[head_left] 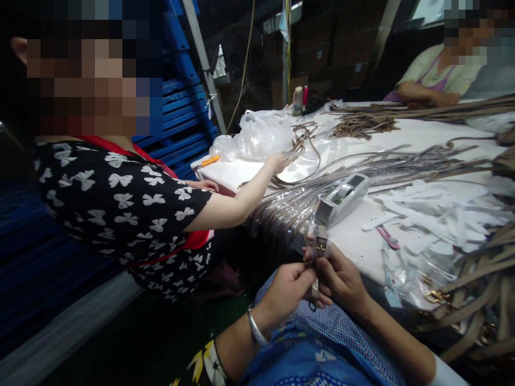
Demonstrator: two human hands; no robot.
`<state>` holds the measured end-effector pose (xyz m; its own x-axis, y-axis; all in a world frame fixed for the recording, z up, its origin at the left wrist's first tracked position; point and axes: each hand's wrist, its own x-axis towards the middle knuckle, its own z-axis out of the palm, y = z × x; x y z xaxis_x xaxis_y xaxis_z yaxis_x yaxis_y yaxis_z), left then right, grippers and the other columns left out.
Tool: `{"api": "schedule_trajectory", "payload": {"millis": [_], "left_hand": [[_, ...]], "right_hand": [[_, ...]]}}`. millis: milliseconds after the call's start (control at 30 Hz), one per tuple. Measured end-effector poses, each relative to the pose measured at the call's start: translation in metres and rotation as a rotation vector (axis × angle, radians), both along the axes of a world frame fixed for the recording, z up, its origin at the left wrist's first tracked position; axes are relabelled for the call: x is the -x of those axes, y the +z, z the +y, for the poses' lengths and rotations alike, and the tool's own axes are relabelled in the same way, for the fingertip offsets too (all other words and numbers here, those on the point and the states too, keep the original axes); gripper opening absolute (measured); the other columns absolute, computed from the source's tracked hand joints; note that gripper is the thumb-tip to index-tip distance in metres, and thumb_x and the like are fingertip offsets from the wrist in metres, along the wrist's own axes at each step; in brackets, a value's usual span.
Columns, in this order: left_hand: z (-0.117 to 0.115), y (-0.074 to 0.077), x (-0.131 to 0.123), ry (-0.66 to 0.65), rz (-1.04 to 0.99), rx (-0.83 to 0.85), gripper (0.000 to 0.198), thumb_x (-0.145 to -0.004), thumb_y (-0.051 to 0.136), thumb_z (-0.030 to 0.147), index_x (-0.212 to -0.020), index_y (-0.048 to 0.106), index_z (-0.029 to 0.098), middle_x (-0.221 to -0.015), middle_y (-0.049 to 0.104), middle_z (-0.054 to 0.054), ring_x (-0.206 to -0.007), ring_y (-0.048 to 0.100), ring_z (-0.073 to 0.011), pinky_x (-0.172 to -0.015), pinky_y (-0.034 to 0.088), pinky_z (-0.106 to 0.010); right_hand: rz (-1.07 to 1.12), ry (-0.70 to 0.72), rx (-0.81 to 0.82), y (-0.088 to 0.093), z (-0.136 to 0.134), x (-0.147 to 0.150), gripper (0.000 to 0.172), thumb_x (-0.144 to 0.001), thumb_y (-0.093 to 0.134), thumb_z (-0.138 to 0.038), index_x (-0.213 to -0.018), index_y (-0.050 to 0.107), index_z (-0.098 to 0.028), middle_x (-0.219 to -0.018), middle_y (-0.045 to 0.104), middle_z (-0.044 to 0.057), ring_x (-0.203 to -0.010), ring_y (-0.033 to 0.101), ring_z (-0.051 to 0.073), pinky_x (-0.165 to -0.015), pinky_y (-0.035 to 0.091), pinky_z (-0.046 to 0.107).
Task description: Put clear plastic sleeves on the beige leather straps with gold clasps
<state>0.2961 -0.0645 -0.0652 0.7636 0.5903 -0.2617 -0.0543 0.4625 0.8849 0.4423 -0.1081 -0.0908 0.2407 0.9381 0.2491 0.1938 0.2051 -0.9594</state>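
Both of my hands are close together above my lap, at the table's near edge. My left hand [292,287] is closed, thumb and fingers pinching a narrow taupe belt [316,289]. My right hand [341,279] is closed around the same belt from the other side. Its gold-coloured buckle [321,242] stands up above my fingers, and what looks like clear plastic surrounds it. A short end hangs below my hands. The rest of the belt is hidden by my fingers. Just beyond the buckle sits a grey-and-white boxy device [344,198] with dark slots.
Belts in clear plastic [281,209] spread over the white table [350,236]. White strips [438,214], a pink-handled tool [387,237] and loose belts [491,284] lie right. A co-worker's arm [237,206] reaches in from the left near plastic bags [263,134]. Another person [430,80] sits opposite.
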Motion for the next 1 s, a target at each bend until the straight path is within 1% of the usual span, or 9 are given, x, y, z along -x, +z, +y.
{"api": "schedule_trajectory", "payload": {"millis": [67, 167, 267, 433, 567, 633, 700, 867, 1000], "left_hand": [[0.004, 0.002, 0.0, -0.025, -0.046, 0.081, 0.039, -0.082, 0.059, 0.046, -0.081, 0.065, 0.007, -0.066, 0.067, -0.009, -0.053, 0.064, -0.0152, -0.057, 0.051, -0.027], [0.007, 0.0, -0.001, -0.079, -0.118, 0.158, 0.034, -0.081, 0.055, 0.038, -0.081, 0.066, 0.007, -0.071, 0.069, -0.013, -0.06, 0.067, -0.0178, -0.064, 0.053, -0.03], [0.007, -0.003, -0.002, -0.129, -0.083, 0.066, 0.031, -0.078, 0.061, 0.036, -0.082, 0.068, 0.007, -0.074, 0.07, -0.013, -0.063, 0.068, -0.0176, -0.066, 0.053, -0.028], [0.007, -0.005, -0.002, -0.079, 0.169, -0.399, 0.046, -0.089, 0.05, 0.049, -0.065, 0.064, 0.012, -0.057, 0.064, -0.007, -0.05, 0.062, -0.0159, -0.052, 0.049, -0.026], [0.01, 0.001, 0.002, 0.11, 0.384, -1.018, 0.031, -0.088, 0.054, 0.029, -0.06, 0.061, 0.017, -0.062, 0.064, -0.005, -0.059, 0.061, -0.0162, -0.059, 0.045, -0.027], [0.012, 0.006, 0.003, 0.2, 0.445, -1.173, 0.016, -0.081, 0.063, 0.024, -0.066, 0.063, 0.018, -0.067, 0.065, -0.004, -0.064, 0.06, -0.0164, -0.062, 0.045, -0.027], [0.014, 0.011, 0.004, 0.23, 0.406, -1.146, 0.004, -0.076, 0.069, 0.02, -0.075, 0.065, 0.019, -0.074, 0.066, -0.002, -0.067, 0.06, -0.0157, -0.063, 0.046, -0.026], [0.017, 0.014, 0.0, 0.227, 0.179, -0.932, 0.031, -0.074, 0.069, 0.007, -0.102, 0.069, 0.02, -0.101, 0.07, -0.004, -0.082, 0.064, -0.0153, -0.074, 0.053, -0.024], [0.017, 0.009, -0.003, 0.213, 0.131, -0.853, 0.033, -0.074, 0.069, 0.006, -0.104, 0.072, 0.019, -0.105, 0.07, -0.005, -0.089, 0.065, -0.017, -0.081, 0.053, -0.026]], "right_hand": [[0.026, 0.001, 0.033, 0.0, -0.002, 0.0, 0.04, -0.092, 0.05, -0.046, -0.127, 0.053, -0.026, -0.098, 0.067, 0.006, -0.093, 0.062, 0.026, -0.087, 0.049, 0.037], [0.087, -0.026, 0.054, 0.0, -0.003, -0.001, 0.037, -0.091, 0.052, -0.048, -0.119, 0.059, -0.025, -0.095, 0.067, 0.005, -0.088, 0.062, 0.024, -0.083, 0.049, 0.035], [0.14, -0.044, 0.062, -0.004, -0.005, -0.001, 0.037, -0.091, 0.052, -0.047, -0.118, 0.059, -0.023, -0.097, 0.066, 0.006, -0.09, 0.061, 0.024, -0.084, 0.049, 0.035], [0.257, 0.001, 0.084, -0.014, -0.008, 0.003, 0.038, -0.093, 0.05, -0.045, -0.124, 0.055, -0.024, -0.105, 0.066, 0.006, -0.091, 0.063, 0.023, -0.082, 0.051, 0.033], [0.436, 0.003, 0.08, -0.019, -0.01, 0.009, 0.037, -0.093, 0.051, -0.043, -0.124, 0.057, -0.024, -0.116, 0.066, 0.009, -0.106, 0.062, 0.025, -0.095, 0.048, 0.038], [0.525, 0.01, 0.07, -0.02, -0.012, 0.013, 0.037, -0.093, 0.052, -0.041, -0.125, 0.057, -0.024, -0.124, 0.064, 0.01, -0.113, 0.059, 0.026, -0.098, 0.047, 0.041], [0.59, 0.015, 0.041, -0.019, -0.013, 0.016, 0.037, -0.093, 0.053, -0.041, -0.126, 0.057, -0.026, -0.13, 0.061, 0.01, -0.12, 0.055, 0.028, -0.1, 0.046, 0.043], [0.702, 0.07, -0.058, -0.014, -0.012, 0.019, 0.035, -0.095, 0.048, -0.041, -0.124, 0.062, -0.029, -0.134, 0.06, 0.008, -0.127, 0.05, 0.029, -0.102, 0.045, 0.045], [0.721, 0.071, -0.097, -0.013, -0.011, 0.02, 0.032, -0.092, 0.053, -0.041, -0.119, 0.067, -0.03, -0.136, 0.058, 0.006, -0.129, 0.048, 0.03, -0.104, 0.043, 0.047]]}}
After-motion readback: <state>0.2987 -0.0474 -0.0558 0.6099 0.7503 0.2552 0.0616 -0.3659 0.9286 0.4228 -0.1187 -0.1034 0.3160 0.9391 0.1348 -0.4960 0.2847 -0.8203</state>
